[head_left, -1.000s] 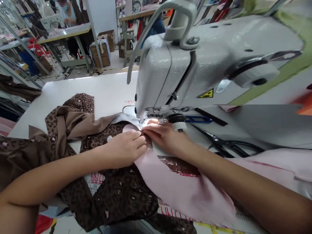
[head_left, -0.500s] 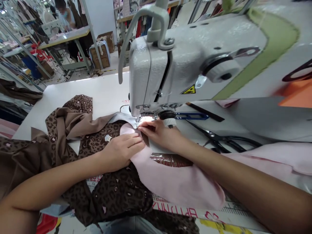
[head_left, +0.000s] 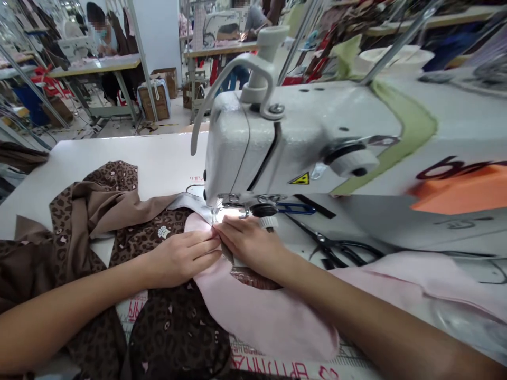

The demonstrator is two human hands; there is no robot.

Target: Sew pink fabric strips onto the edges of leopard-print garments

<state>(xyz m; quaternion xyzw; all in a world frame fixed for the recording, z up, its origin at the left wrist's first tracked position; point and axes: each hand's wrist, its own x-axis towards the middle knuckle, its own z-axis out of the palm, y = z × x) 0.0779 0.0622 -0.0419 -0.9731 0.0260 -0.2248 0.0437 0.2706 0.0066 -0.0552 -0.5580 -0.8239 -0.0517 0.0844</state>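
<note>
A white sewing machine (head_left: 277,148) stands over the table, its lit needle area (head_left: 222,211) just ahead of both hands. My left hand (head_left: 182,256) lies flat, fingers stretched, on brown leopard-print fabric (head_left: 166,322) where it meets a pink fabric piece (head_left: 257,311). Fingers together, my right hand (head_left: 247,243) presses the pink piece's edge down right before the presser foot. The two hands' fingertips almost touch at the seam.
Black scissors (head_left: 336,248) and blue thread snips (head_left: 299,209) lie on the machine bed right of my hand. More pink cloth (head_left: 428,274) is heaped at the right. The white table (head_left: 119,153) stretches behind. Other people sit at sewing tables in the background.
The view has tilted and shifted, so hands and machine sit lower and more to the left. Both hands stay pressed on the fabric at the needle, the pink piece bunched a bit closer.
</note>
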